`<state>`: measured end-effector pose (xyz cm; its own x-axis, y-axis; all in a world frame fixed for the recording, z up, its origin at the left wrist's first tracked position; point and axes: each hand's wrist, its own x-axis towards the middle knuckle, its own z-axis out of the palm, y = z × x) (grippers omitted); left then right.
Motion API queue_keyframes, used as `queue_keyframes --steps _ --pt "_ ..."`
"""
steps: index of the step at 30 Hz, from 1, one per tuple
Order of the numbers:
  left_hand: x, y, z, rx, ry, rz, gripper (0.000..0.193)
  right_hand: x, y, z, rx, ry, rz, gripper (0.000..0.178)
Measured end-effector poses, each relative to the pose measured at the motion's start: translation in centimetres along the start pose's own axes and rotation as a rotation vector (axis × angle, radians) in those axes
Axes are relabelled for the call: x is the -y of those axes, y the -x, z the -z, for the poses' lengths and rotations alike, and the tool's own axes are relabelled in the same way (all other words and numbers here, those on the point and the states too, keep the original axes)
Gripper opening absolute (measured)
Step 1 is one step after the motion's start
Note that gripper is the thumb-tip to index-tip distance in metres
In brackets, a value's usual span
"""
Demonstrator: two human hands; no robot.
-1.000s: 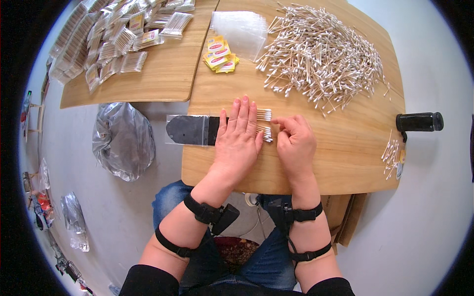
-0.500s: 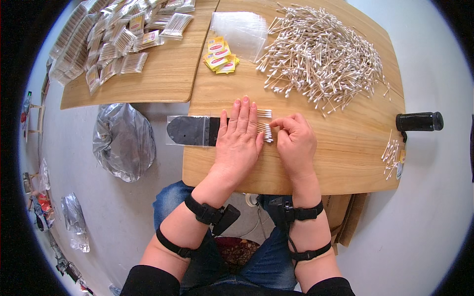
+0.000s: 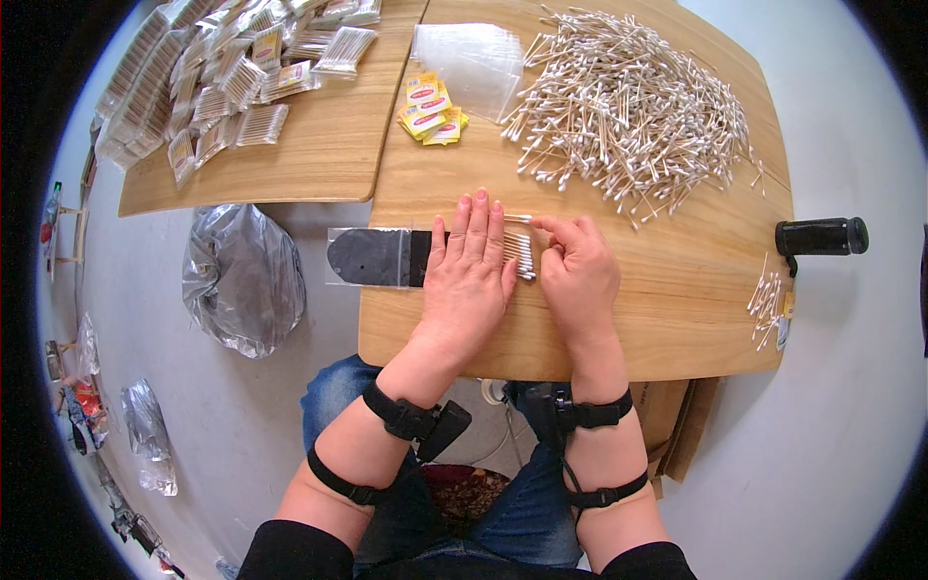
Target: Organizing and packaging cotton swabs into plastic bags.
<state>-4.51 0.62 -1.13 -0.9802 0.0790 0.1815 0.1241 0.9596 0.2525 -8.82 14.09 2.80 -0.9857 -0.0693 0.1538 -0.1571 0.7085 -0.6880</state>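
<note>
My left hand (image 3: 462, 256) lies flat with its fingers stretched out, covering the middles of a row of cotton swabs (image 3: 523, 253). To the left of that hand a black rounded-end strip (image 3: 372, 256) reaches out, within a clear plastic bag (image 3: 345, 281); how far it runs under the palm is hidden. My right hand (image 3: 582, 271) is closed, with the index finger pointing left. That fingertip is at the white tip of the farthest swab in the row. No swab shows inside the curled fingers.
A large heap of loose cotton swabs (image 3: 633, 111) covers the far right. Clear bags (image 3: 469, 63) and yellow cards (image 3: 431, 111) lie behind my left hand. Packed swabs (image 3: 242, 82) pile on the left table. At the right edge are a few swabs (image 3: 765, 304) and a black cylinder (image 3: 822, 238).
My right index finger has shifted away from me along the swab tips, from the row's middle to its far end. The farthest swabs look more closely gathered. My left hand stays put.
</note>
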Motion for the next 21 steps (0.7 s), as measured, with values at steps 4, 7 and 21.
queue_keyframes --steps 4,7,21 --pt "-0.1 -0.1 0.2 0.019 0.006 0.000 0.072 -0.2 -0.2 -0.1 0.012 0.007 0.009 0.023" --pt "0.0 -0.2 0.4 0.022 0.021 0.003 0.071 -0.1 -0.5 0.0 0.072 0.003 0.016 0.026" --pt "0.1 0.2 0.0 -0.046 0.010 0.027 0.063 0.3 1.9 -0.2 0.098 0.241 0.378 0.039"
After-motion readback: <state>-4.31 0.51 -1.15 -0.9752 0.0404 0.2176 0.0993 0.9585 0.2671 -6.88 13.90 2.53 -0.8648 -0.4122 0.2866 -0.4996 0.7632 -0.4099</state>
